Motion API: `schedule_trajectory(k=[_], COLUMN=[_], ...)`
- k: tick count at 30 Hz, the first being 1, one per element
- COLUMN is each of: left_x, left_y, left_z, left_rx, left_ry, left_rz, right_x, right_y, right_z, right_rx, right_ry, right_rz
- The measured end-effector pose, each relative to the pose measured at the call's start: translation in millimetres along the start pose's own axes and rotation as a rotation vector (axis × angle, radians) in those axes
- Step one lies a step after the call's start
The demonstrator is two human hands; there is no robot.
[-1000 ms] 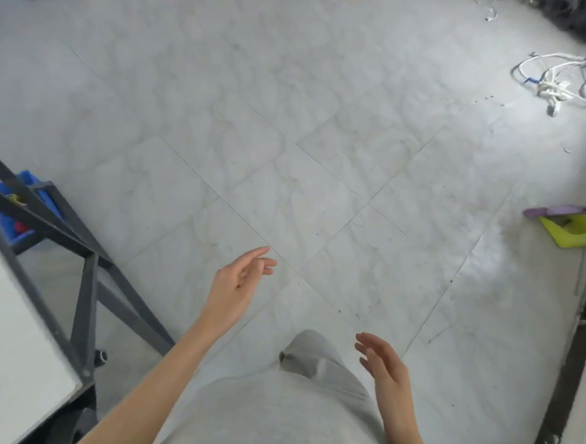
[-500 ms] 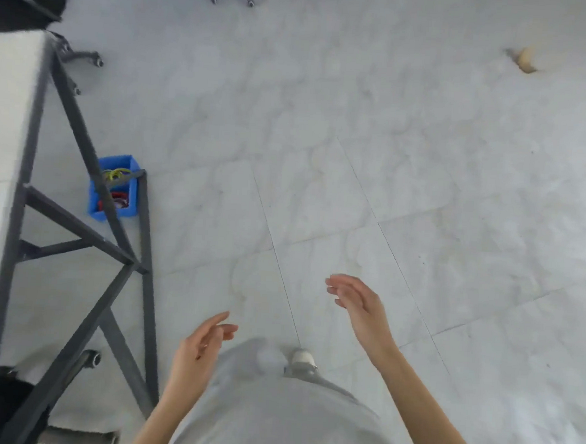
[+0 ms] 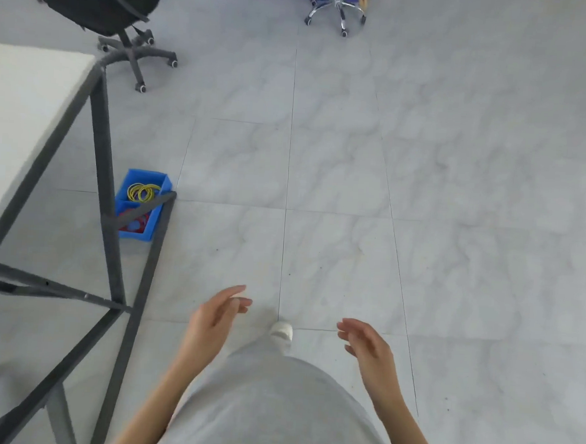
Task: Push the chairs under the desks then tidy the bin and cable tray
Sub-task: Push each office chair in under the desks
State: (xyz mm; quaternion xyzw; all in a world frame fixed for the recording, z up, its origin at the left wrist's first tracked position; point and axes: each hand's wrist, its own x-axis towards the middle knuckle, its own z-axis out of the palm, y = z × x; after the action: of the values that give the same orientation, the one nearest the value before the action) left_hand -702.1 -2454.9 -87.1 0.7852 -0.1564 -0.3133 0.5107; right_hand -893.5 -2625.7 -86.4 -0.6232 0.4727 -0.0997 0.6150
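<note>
A black office chair [image 3: 102, 4] on castors stands at the top left, beyond the far corner of the white desk [image 3: 20, 116] and out from under it. On the floor beside the desk's dark metal frame [image 3: 108, 210] lies a blue cable tray [image 3: 141, 204] holding yellow coiled cables and something red. My left hand [image 3: 215, 320] and my right hand [image 3: 366, 346] hang in front of me over bare tiles, fingers apart, holding nothing. Both hands are well short of the chair and the tray.
A chrome castor base of a stool [image 3: 337, 10] stands at the top centre against a purple patterned edge. Grey marble-look floor tiles [image 3: 457, 197] fill the middle and right. My foot [image 3: 282, 331] shows between my hands.
The view has swung left: the loose cables and yellow item at the right have left view, and the black chair and the stool base have come in. Both hands stay empty.
</note>
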Motion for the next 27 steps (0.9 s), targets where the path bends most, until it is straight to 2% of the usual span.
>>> schedule_trajectory(k=[6,11,15,21,27], left_x=[173,295,370,460,596], left_y=[119,151,158,188,214], left_z=[16,41,53,48,28], left_rx=[0.000,0.022,-0.012,-0.134,-0.196], left_ry=[-0.054,-0.043,0.084,0.356,0.478], left_rz=[0.151,0.130,-0.006,-0.179,-0.225], right_x=[121,269,402,574,728], right_y=[-73,-126,-198,-359,-450], right_z=[-36,-40,-27,17,84], right_rx=[0.029,0.028,-0.029,-0.124,-0.187], right_ry=[0.049,0.059,-0.081,-0.364,-0.477], right_rz=[0.007,-0.007,-0.064,-0.234,-0.311])
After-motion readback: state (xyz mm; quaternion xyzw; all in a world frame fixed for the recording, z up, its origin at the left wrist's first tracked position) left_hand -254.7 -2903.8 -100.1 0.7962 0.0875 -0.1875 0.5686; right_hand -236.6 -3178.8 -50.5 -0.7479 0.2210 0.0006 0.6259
